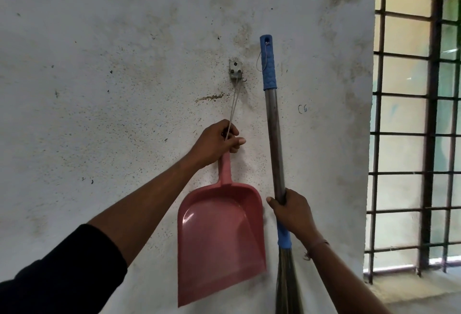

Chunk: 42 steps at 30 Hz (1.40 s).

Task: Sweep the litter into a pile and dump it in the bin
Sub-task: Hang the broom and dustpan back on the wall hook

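Dustpan (219,241), pink plastic: hangs flat against the wall (99,89) at lower centre of the frame, scoop mouth down, long axis near vertical. Its handle runs up into the left hand (215,143), whose fingers are curled round the handle top.

String (59,104)... correction below is not needed: string (233,111), thin loop: rises from that hand, up and slightly right, to the metal hook (235,72) at centre frame. Appears taut and on the hook, so the dustpan is judged not yet free; the hook lies directly above the left hand, and lifting along the string's line would probably unhook it.

Broom (274,139), steel pole with blue grip: stands upright just right of the dustpan. The right hand (290,214) grips the pole low down, above the bristles.

Litter, bin: not in view.

Barred window (411,126): right edge of frame.
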Each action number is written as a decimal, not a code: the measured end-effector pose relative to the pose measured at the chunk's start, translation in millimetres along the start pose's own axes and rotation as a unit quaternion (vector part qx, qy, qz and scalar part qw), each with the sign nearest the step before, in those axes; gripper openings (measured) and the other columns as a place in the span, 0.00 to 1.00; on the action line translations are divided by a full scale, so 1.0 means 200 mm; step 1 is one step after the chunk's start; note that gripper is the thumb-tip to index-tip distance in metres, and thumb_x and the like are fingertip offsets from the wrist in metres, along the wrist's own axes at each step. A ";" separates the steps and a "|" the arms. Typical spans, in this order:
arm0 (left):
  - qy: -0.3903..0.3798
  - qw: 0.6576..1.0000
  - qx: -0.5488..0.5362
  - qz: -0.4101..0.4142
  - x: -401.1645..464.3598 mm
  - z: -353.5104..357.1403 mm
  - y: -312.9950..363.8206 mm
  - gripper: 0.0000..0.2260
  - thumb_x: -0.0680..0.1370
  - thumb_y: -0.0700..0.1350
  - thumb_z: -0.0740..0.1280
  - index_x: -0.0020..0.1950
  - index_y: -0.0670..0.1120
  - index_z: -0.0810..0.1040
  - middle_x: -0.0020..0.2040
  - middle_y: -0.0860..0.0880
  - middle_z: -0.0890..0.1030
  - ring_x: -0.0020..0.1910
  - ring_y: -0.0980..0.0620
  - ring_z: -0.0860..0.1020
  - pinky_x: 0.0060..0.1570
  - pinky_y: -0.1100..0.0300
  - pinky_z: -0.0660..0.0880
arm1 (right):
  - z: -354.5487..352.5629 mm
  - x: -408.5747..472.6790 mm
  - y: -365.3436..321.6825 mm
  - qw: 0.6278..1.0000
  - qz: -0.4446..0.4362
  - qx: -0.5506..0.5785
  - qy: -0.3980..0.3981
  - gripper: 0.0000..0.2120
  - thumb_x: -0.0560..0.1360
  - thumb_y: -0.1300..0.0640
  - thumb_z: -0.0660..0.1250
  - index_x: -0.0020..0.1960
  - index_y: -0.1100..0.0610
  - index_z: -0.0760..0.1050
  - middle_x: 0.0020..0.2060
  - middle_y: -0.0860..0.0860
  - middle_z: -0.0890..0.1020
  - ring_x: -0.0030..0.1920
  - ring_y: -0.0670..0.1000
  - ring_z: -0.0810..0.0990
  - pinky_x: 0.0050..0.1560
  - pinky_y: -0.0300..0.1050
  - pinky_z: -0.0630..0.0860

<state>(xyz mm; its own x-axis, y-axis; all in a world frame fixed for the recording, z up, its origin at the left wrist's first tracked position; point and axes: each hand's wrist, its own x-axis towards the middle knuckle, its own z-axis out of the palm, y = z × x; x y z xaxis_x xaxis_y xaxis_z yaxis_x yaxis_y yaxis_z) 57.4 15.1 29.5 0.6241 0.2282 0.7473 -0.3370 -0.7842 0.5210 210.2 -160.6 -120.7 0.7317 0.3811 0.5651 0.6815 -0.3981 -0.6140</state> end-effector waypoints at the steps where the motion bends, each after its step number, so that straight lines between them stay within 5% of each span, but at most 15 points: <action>1: -0.003 1.000 0.019 -0.002 0.01 0.00 -0.01 0.15 0.74 0.50 0.77 0.53 0.44 0.78 0.44 0.47 0.85 0.42 0.50 0.86 0.50 0.50 0.83 | 0.00 0.00 0.00 1.000 -0.001 -0.004 0.000 0.14 0.77 0.43 0.70 0.47 0.53 0.74 0.39 0.47 0.78 0.41 0.50 0.78 0.44 0.46 0.74; 6: 0.069 0.993 0.098 0.012 0.04 0.02 -0.02 0.23 0.71 0.56 0.78 0.59 0.48 0.76 0.48 0.53 0.81 0.45 0.59 0.79 0.43 0.69 0.75 | 0.02 0.00 0.00 1.000 -0.007 -0.017 0.001 0.14 0.77 0.43 0.69 0.46 0.53 0.73 0.38 0.46 0.76 0.38 0.47 0.75 0.40 0.43 0.68; 12: 0.193 0.967 0.141 0.086 0.20 0.01 0.06 0.31 0.70 0.60 0.77 0.67 0.49 0.71 0.56 0.51 0.77 0.53 0.52 0.76 0.48 0.59 0.76 | 0.04 0.01 -0.02 1.000 -0.014 -0.026 0.010 0.14 0.76 0.43 0.69 0.47 0.55 0.74 0.39 0.48 0.78 0.38 0.47 0.75 0.36 0.43 0.67; 18: 0.310 0.918 0.176 0.173 0.42 -0.07 0.28 0.13 0.77 0.55 0.69 0.56 0.48 0.77 0.49 0.51 0.79 0.51 0.50 0.75 0.50 0.52 0.74 | 0.08 0.01 0.01 0.999 -0.008 -0.030 0.031 0.14 0.75 0.41 0.68 0.46 0.52 0.73 0.38 0.45 0.76 0.39 0.49 0.77 0.39 0.44 0.70; 26: 0.238 0.945 0.186 0.123 0.56 -0.06 0.42 0.17 0.79 0.59 0.68 0.49 0.45 0.81 0.43 0.51 0.81 0.43 0.55 0.77 0.44 0.65 0.71 | 0.08 -0.02 0.02 0.998 0.005 -0.030 0.050 0.13 0.77 0.42 0.68 0.48 0.52 0.73 0.41 0.47 0.77 0.38 0.48 0.75 0.37 0.42 0.66; 29: 0.219 0.950 0.200 0.093 0.60 -0.03 0.45 0.18 0.77 0.61 0.69 0.47 0.46 0.79 0.42 0.51 0.80 0.40 0.55 0.78 0.43 0.63 0.73 | 0.09 -0.02 0.01 0.998 0.005 -0.030 0.054 0.14 0.77 0.42 0.68 0.48 0.53 0.73 0.41 0.47 0.77 0.39 0.49 0.76 0.39 0.43 0.68; 36: 0.204 0.954 0.204 0.082 0.60 -0.02 0.47 0.09 0.81 0.47 0.67 0.53 0.41 0.79 0.48 0.46 0.81 0.46 0.52 0.79 0.45 0.60 0.76 | 0.09 -0.03 0.04 0.998 0.009 -0.034 0.048 0.14 0.77 0.42 0.68 0.47 0.52 0.72 0.39 0.45 0.75 0.36 0.45 0.74 0.33 0.36 0.63; 39: 0.209 0.965 0.148 0.065 0.59 -0.04 0.46 0.07 0.81 0.45 0.64 0.53 0.42 0.77 0.49 0.46 0.82 0.45 0.54 0.80 0.42 0.65 0.75 | 0.08 -0.03 0.06 0.998 0.011 -0.028 0.051 0.15 0.77 0.41 0.68 0.45 0.51 0.71 0.37 0.43 0.74 0.34 0.41 0.71 0.32 0.35 0.62; 42: 0.196 0.975 0.068 0.077 0.59 -0.09 0.45 0.06 0.82 0.45 0.63 0.52 0.43 0.75 0.46 0.47 0.83 0.46 0.55 0.84 0.48 0.57 0.82 | 0.09 -0.02 0.10 0.998 0.012 -0.027 0.051 0.15 0.76 0.40 0.69 0.46 0.51 0.72 0.38 0.44 0.75 0.35 0.42 0.73 0.35 0.40 0.67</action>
<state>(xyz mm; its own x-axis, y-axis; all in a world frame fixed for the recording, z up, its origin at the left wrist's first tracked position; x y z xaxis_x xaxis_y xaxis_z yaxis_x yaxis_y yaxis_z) 88.1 -18.4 171.0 0.2475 0.2826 0.9268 -0.2920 -0.8903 0.3494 220.4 -155.6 -144.6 0.7428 0.2849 0.6059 0.6615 -0.4520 -0.5984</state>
